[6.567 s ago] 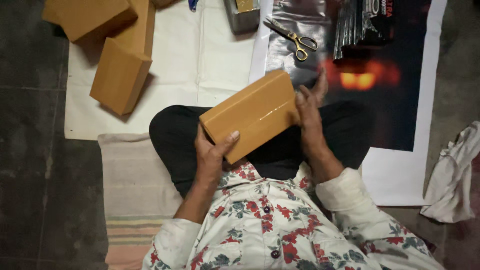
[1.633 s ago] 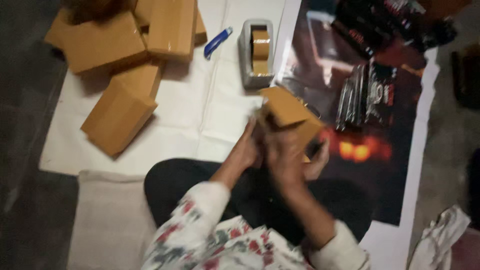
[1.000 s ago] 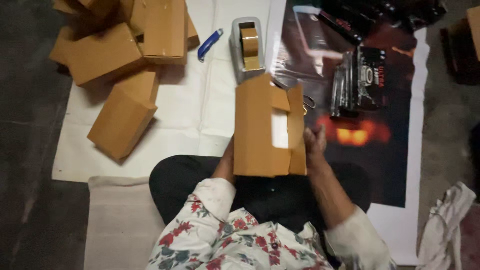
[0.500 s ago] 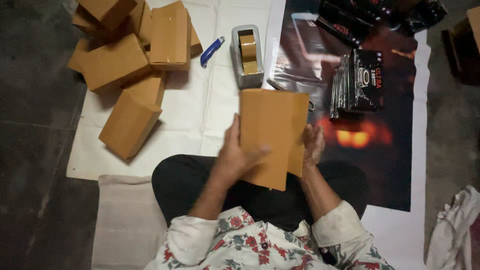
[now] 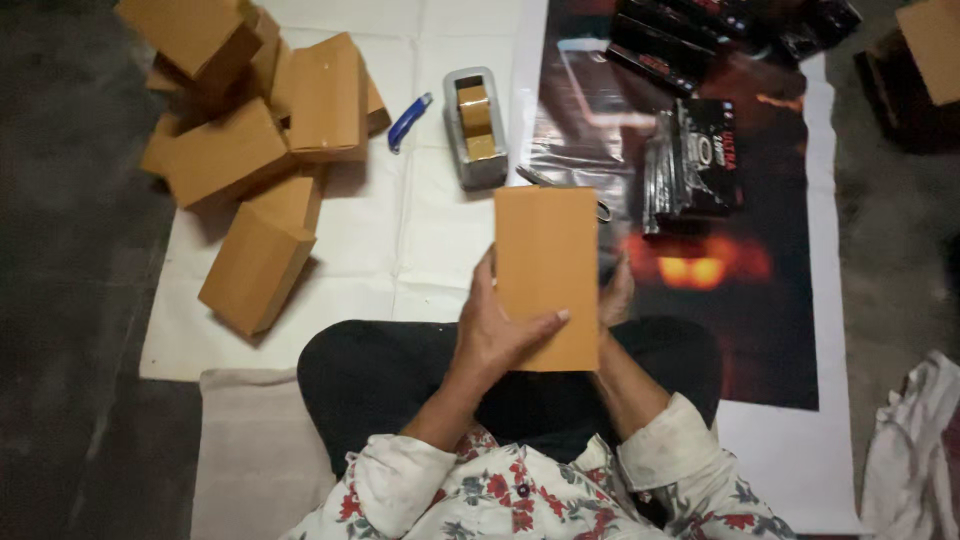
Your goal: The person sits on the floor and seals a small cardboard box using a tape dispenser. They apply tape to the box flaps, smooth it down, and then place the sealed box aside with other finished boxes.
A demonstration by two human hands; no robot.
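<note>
Brown flat rectangular cardboard box [image 5: 546, 275] stands with its long axis running twelve to six, held over the lap. Left hand [image 5: 490, 335] clamps its seven-o'clock corner, thumb pressed across the face; right hand [image 5: 615, 297] sits behind the three-o'clock edge, fingers' state hidden

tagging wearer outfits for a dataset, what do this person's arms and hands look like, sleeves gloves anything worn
Both hands are bare: no gloves, and no rings or watch that I can make out. The left hand and right hand come out of white sleeves printed with red flowers and dark leaves, pushed back above the wrists.
</note>
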